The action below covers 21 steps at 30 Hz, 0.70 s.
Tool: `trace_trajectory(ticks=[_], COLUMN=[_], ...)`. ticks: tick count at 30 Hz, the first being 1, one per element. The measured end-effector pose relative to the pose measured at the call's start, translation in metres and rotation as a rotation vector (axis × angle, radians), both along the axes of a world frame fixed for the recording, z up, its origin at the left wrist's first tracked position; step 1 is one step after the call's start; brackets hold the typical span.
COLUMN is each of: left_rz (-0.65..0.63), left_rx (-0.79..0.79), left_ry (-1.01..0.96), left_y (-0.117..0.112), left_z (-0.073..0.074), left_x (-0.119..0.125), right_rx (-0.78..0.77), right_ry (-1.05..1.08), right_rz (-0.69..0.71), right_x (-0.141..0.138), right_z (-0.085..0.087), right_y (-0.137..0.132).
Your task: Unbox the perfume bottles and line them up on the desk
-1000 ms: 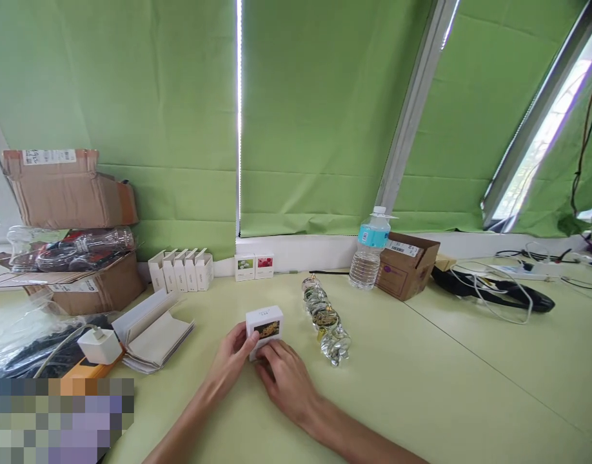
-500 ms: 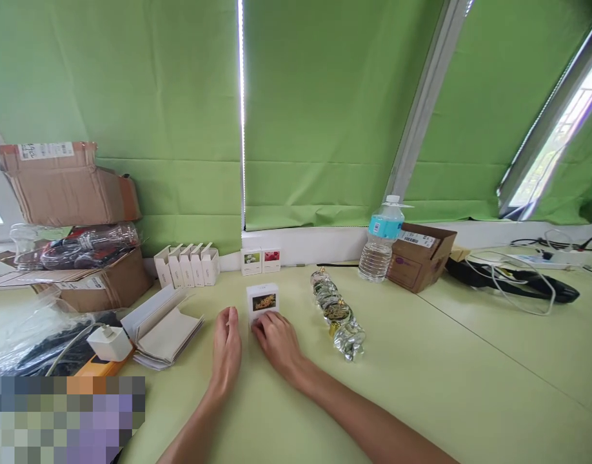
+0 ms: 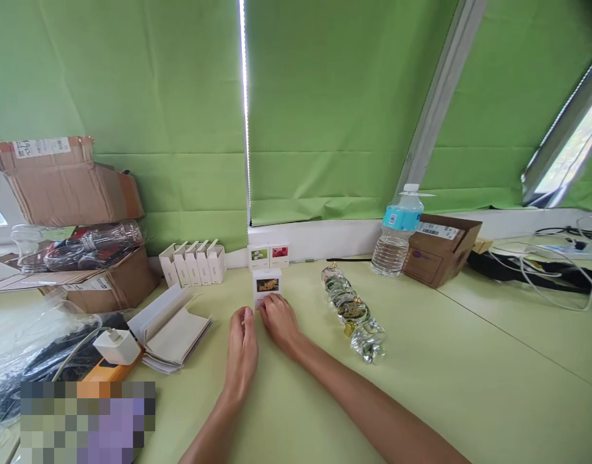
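A small white box [image 3: 267, 280] with a dark picture of yellow flowers on its front stands upright on the table. My right hand [image 3: 279, 319] is at its lower front, fingers bent against it and covering its lower right part. To the left and nearer me, my left hand [image 3: 242, 345] rests on its edge, fingers loosely curved, apart from the box and holding nothing. Just behind the box stand two similar white boxes side by side, one with a white-flower picture [image 3: 259, 256] and one with a red-flower picture [image 3: 279, 255].
Several narrow white cartons [image 3: 193, 265] stand in a row at the back left, with folded white card [image 3: 175, 332] before them. Rightward lie a shiny wrapped strip [image 3: 353, 311], a water bottle [image 3: 393, 238] and a brown box [image 3: 436, 254]. A charger [image 3: 116, 348] sits on the left.
The small white box has slid away from me toward the two boxes at the back, my right hand moving with it. My left hand stays nearer me. The view has shifted slightly.
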<state>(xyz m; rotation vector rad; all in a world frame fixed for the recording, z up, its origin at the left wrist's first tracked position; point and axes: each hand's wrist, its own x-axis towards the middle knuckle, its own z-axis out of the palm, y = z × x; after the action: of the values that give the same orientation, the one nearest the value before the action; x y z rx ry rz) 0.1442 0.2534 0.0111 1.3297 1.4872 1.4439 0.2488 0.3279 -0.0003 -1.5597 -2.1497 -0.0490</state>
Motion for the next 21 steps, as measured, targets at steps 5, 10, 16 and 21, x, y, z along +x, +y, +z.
trace_trajectory(ticks=[5, 10, 16, 21], left_rz=[0.002, -0.018, -0.029, -0.018], left_rx=[-0.033, -0.058, -0.101, -0.111], left_ry=[0.017, 0.049, 0.1, 0.11], left_y=[0.001, 0.002, 0.007, 0.006], left_z=[0.001, 0.001, 0.001, 0.002], left_x=[0.0, -0.001, 0.0, 0.002], right_rx=[-0.032, -0.024, -0.019, -0.038], right_ry=[0.01, 0.028, 0.107, 0.134], right_rz=[-0.032, -0.049, -0.114, -0.117], right_x=[-0.007, -0.017, -0.024, -0.018], right_z=[-0.003, 0.001, 0.002, -0.002], right_y=[0.031, 0.069, 0.108, 0.108])
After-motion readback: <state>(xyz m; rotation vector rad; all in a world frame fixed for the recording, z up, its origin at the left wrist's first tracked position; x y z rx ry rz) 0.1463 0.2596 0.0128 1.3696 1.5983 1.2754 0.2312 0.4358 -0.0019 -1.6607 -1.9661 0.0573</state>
